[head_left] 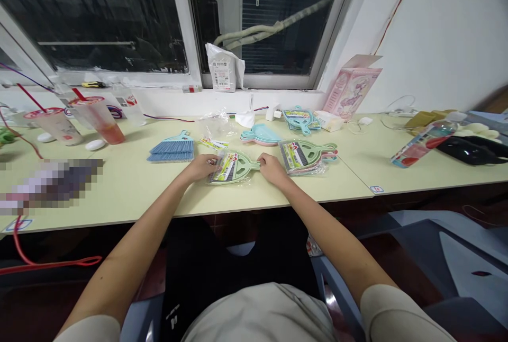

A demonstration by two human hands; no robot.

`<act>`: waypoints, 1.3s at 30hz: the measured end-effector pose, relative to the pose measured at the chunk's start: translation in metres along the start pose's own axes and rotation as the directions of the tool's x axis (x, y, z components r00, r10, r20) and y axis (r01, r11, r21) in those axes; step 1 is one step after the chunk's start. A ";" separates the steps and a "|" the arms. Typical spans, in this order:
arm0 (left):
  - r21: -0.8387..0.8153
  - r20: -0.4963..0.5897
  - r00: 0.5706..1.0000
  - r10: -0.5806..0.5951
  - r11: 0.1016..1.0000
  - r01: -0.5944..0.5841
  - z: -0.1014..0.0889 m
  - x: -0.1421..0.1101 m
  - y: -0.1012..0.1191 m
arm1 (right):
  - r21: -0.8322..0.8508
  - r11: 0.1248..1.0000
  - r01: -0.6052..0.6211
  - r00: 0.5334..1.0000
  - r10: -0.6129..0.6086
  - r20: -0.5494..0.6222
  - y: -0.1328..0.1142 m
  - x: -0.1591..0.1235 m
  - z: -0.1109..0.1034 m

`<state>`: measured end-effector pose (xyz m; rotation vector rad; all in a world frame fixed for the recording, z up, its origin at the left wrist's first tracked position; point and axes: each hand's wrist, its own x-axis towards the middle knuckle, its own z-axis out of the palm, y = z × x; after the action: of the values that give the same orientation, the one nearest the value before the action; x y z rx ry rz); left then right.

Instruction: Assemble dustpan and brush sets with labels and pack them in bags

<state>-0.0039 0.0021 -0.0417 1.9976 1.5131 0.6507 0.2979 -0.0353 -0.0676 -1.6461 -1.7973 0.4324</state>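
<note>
A green mini dustpan and brush set (238, 167) in a clear bag with a printed label lies flat on the table in front of me. My left hand (201, 167) grips its label end, with the fingers closed at the bag's edge. Around the end of its handle, my right hand (272, 168) is closed. Just to the right is a pile of bagged dustpan sets (305, 155), green on top with pink beneath. Blue hand brushes (172, 149) lie left of my left hand. Behind my hands sit loose light-blue dustpans (262, 134) over a pink one.
More bagged blue sets (300, 119) lie at the back, near a pink box (351, 88). Drink cups (101, 119) with red straws stand at the left. A large bottle (424, 141) leans at the right. A clear plastic bag (217, 124) lies near the wall.
</note>
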 end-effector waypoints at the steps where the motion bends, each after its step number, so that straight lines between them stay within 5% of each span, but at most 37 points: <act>1: -0.001 0.008 1.000 0.007 1.000 -0.007 -0.001 0.000 0.000 | 0.000 1.000 -0.001 1.000 0.001 0.004 -0.001 -0.001 -0.001; 13: -0.086 -0.024 0.998 0.051 0.995 -0.053 -0.001 -0.007 0.003 | -0.043 0.999 -0.009 1.000 0.010 0.024 -0.005 -0.004 -0.003; 21: -0.428 0.117 0.986 -0.119 0.890 0.158 -0.020 -0.010 -0.006 | -0.352 0.936 -0.016 0.988 0.069 0.138 -0.034 -0.037 -0.026; 24: -0.387 0.042 0.992 -0.118 0.914 0.125 -0.023 0.003 -0.016 | -0.479 0.877 0.042 0.965 0.090 0.248 -0.061 -0.065 -0.039; 27: -0.166 -0.099 0.995 0.029 0.985 -0.046 -0.018 0.024 -0.017 | -0.517 0.843 0.147 0.934 0.052 0.352 -0.092 -0.079 -0.051; 31: 0.069 -0.171 0.955 0.244 0.969 -0.235 0.001 0.047 -0.006 | -0.384 0.907 0.172 0.972 -0.092 0.217 -0.104 -0.047 -0.052; 34: 0.088 -0.179 0.930 0.320 0.947 -0.309 0.016 0.053 -0.001 | -0.202 0.966 0.161 0.987 -0.153 0.055 -0.082 0.004 -0.031; 39: 0.145 -0.171 0.918 0.358 0.931 -0.336 0.025 0.047 -0.013 | -0.020 0.983 0.184 0.983 -0.184 0.012 -0.032 0.056 0.021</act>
<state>0.0153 0.0468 -0.0659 2.3790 1.3338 0.9471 0.2596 0.0180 -0.0490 -1.4766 -1.9472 0.3405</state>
